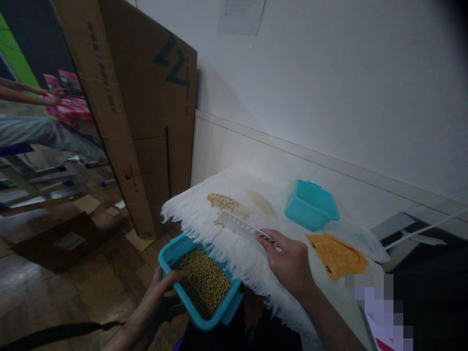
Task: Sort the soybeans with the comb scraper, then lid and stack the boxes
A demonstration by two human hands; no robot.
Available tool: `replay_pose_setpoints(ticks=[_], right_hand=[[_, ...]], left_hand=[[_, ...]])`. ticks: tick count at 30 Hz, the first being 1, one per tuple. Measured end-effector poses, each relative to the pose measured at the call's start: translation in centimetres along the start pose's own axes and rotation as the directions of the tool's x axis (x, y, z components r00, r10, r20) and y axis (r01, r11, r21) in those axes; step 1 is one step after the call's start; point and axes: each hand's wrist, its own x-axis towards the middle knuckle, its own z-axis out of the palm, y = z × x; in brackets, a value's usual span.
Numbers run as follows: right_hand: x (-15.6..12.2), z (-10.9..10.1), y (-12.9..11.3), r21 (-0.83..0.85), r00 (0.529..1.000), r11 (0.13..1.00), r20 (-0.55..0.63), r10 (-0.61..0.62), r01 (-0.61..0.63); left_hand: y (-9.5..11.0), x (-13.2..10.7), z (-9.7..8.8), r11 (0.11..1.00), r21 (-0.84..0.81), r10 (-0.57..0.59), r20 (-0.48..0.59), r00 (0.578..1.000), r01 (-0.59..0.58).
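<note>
My left hand (pixel 163 288) grips the near left side of a teal plastic tub (pixel 201 321), its thumb over the rim. Yellowish beans (pixel 204 280) lie inside the tub, which sits just under the fringed edge of a white cloth (pixel 252 270). In my right hand (pixel 290 261) is a long, white plastic strip (pixel 239 226) with a row of notches or holes. Its far end rests on or just above the cloth, beside a small heap of pale beans (pixel 221 201). A few loose beans lie between the heap and the strip.
Farther back on the cloth stands a second teal tub (pixel 310 207), with an orange cloth or bag (pixel 336 256) nearer me. A tall cardboard box (pixel 146 122) rises at the left, and a white wall (pixel 329 87) stands behind. Another person's hands (pixel 53 97) show far left.
</note>
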Motion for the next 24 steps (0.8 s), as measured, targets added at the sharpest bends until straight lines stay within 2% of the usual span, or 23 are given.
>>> replay_pose_setpoints(ticks=[11,24], right_hand=[[-0.7,-1.1,-0.7,-0.014,0.996,0.999,-0.078,-0.039,0.038],[-0.6,-1.5,-1.0,0.011,0.998,0.999,-0.034,-0.053,0.054]], left_hand=[[0.2,-0.6,0.2,1.0,0.007,0.009,0.004,1.0,-0.009],[0.0,-0.2,0.1,1.0,-0.006,0.004,-0.005,1.0,-0.004]])
